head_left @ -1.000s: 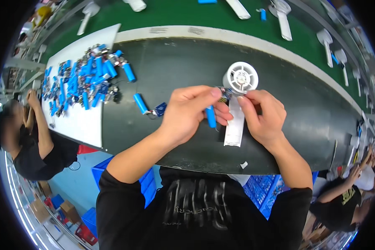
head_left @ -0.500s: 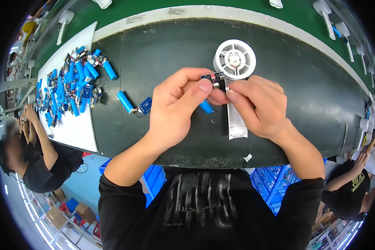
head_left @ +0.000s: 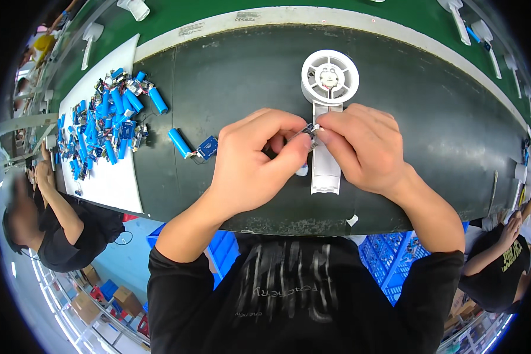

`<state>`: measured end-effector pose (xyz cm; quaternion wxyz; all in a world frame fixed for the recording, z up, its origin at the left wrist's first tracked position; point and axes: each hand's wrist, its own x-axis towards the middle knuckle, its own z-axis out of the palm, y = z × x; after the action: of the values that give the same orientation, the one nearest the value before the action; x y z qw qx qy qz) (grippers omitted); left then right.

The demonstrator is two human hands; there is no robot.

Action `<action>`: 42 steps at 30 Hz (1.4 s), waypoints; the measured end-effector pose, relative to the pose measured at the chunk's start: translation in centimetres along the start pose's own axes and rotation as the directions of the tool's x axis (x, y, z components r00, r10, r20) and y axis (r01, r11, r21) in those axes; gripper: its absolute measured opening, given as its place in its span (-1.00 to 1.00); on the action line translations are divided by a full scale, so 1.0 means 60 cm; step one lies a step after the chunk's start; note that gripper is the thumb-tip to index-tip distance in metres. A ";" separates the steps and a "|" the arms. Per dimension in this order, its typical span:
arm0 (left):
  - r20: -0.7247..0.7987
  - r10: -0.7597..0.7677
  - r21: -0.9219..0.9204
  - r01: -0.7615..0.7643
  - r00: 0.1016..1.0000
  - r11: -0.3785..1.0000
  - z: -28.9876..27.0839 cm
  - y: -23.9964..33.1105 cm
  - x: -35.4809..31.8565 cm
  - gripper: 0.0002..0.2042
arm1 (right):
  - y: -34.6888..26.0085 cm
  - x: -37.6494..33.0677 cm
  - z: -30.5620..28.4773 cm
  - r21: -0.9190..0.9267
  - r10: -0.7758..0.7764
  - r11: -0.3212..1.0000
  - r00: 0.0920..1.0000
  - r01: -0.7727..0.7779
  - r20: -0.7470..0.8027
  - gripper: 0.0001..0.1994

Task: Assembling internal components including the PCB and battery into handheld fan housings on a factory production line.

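My left hand (head_left: 256, 162) is closed, pinching a small circuit board (head_left: 309, 131) between thumb and forefinger. At the board's edge, my right hand (head_left: 366, 147) pinches a small white plug (head_left: 317, 127), its thumb and forefinger almost touching the board. Both hands are over a white handheld fan (head_left: 325, 174) lying on the dark table, its round head away from me and its open, trough-like handle toward me. Red and black wires show at the hub. Beside the handle, under my left fingers, the end of a blue cylindrical battery (head_left: 302, 170) peeks out, mostly hidden.
A loose blue battery (head_left: 179, 143) wired to a blue board (head_left: 207, 147) lies left of my hands. Farther left, a heap of such batteries covers a white sheet (head_left: 115, 192). A white scrap (head_left: 352, 220) lies near the table's front edge. People work at both sides; blue crates (head_left: 389, 259) stand below.
My left hand has turned the circuit board and brought it against the plug in my right hand. Both hands have closed together over the fan handle. The fan sits slightly farther left in view.
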<state>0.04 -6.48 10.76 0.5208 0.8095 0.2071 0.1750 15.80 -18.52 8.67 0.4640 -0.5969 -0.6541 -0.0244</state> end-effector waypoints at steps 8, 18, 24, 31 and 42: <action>0.011 -0.123 -0.519 0.111 0.992 0.847 -0.035 -0.003 0.012 -0.79 | 0.007 0.001 -0.013 -0.038 -0.012 0.999 0.998 0.014 0.064 -0.84; -0.066 0.282 0.262 -0.256 0.957 0.931 -0.015 -0.026 0.025 -0.80 | -0.006 0.012 -0.023 -0.171 0.029 0.985 0.988 -0.003 0.150 -0.86; -0.073 0.072 0.548 -0.020 0.995 0.836 -0.024 -0.019 0.016 -0.80 | -0.009 0.009 -0.023 -0.213 0.033 0.977 0.987 0.001 0.156 -0.85; -0.098 0.211 0.764 -0.063 0.973 0.642 -0.052 -0.024 0.022 -0.82 | -0.017 0.008 -0.030 -0.242 0.056 0.969 0.998 -0.047 0.031 -0.85; -0.190 0.046 -0.253 -0.094 0.981 0.963 0.012 0.016 0.031 -0.81 | 0.003 0.005 -0.032 -0.248 0.070 0.965 0.994 -0.089 -0.085 -0.88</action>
<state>2.13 -6.42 11.50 0.5948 0.7214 0.2006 0.2926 17.08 -19.35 9.88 0.4098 -0.6753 -0.6031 -0.1110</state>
